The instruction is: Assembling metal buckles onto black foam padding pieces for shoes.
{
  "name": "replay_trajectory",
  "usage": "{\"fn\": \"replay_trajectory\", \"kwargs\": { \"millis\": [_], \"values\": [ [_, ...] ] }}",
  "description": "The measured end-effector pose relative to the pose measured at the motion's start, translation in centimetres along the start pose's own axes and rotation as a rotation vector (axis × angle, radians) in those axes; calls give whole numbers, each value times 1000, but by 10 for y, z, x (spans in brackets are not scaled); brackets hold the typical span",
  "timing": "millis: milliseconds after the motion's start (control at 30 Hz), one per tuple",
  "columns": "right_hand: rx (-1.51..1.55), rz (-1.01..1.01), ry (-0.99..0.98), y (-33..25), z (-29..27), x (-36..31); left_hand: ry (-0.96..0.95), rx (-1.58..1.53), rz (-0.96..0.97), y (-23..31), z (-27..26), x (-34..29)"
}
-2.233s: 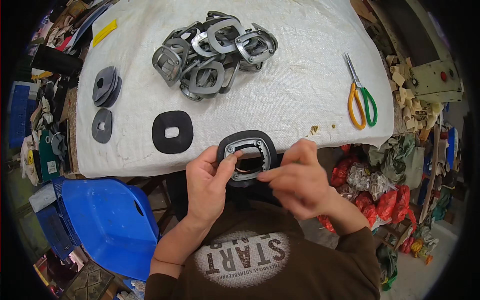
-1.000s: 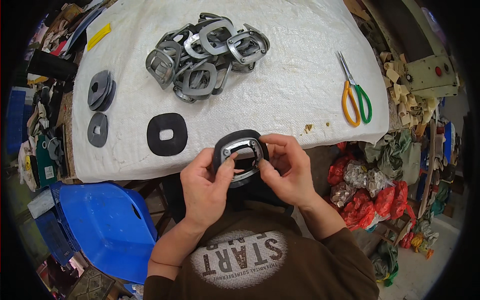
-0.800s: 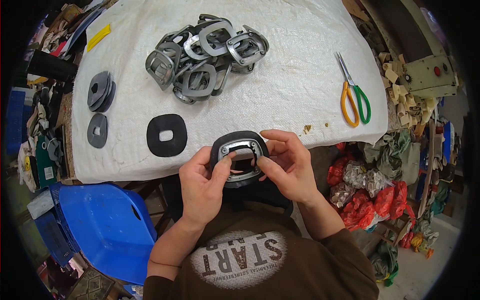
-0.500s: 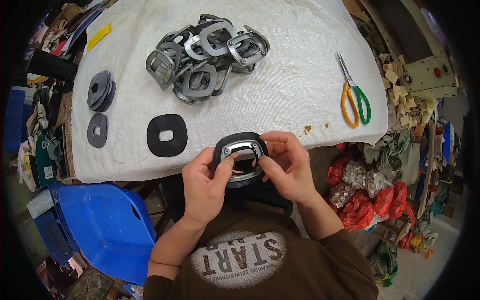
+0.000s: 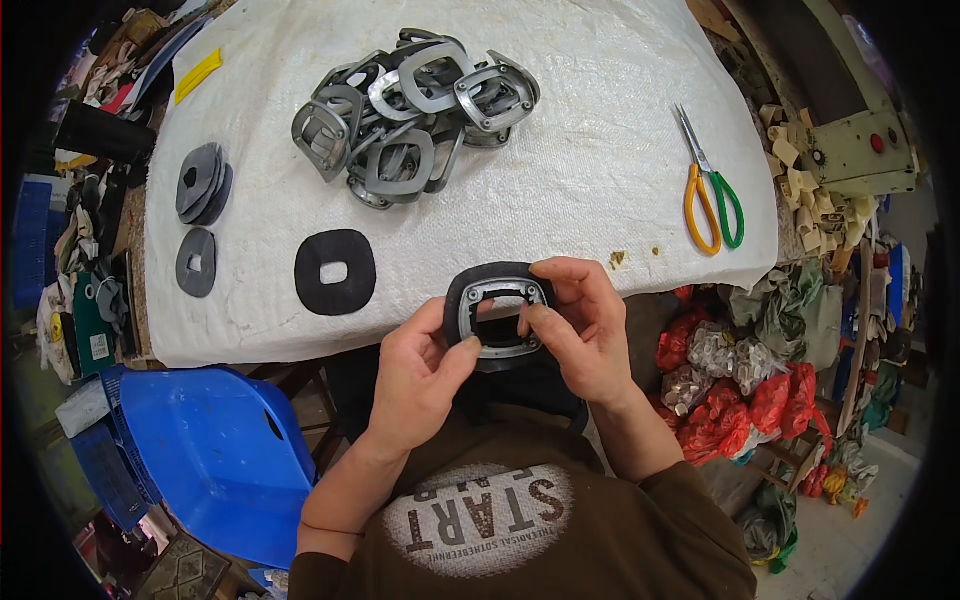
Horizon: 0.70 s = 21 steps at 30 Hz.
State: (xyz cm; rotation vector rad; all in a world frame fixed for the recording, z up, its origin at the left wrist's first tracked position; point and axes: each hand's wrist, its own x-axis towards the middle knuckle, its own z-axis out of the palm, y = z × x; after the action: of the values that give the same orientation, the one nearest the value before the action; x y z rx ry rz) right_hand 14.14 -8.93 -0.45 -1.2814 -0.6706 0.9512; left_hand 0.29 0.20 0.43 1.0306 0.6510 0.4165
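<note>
Over the near edge of the table, both hands hold a squarish silver metal frame (image 5: pixel 512 350) with a wide black pad (image 5: pixel 455 305) around it. My left hand (image 5: pixel 418 375) grips its left side, thumb on the lower left of the metal rim. At the right side, my right hand (image 5: pixel 592 345) pinches the outer pad near the top, while its thumb reaches to the inner edge of the opening. Fingers behind the piece are partly hidden. A separate black pad (image 5: pixel 312 290) with a square hole lies flat to the left of my hands.
Metal frames (image 5: pixel 435 103) are heaped on the white-covered table (image 5: pixel 590 180). Scissors (image 5: pixel 703 170) with orange and green handles lie right. Grey pads (image 5: pixel 200 185) are stacked left, beside a single grey pad (image 5: pixel 187 282). A blue tub (image 5: pixel 230 490) stands lower left; red bags (image 5: pixel 720 415) lie right.
Both hands have carried the framed piece slightly to the right. My left thumb has drawn back from the opening to the lower left rim.
</note>
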Motion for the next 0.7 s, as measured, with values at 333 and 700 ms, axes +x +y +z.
{"fn": "replay_trajectory", "kwargs": {
  "millis": [333,700],
  "values": [
    [38,-31,38,5,7,-1,69,107,29,-9,0,-2],
    [59,23,23,3,0,1,56,21,-56,-2,-1,1]
  ]
}}
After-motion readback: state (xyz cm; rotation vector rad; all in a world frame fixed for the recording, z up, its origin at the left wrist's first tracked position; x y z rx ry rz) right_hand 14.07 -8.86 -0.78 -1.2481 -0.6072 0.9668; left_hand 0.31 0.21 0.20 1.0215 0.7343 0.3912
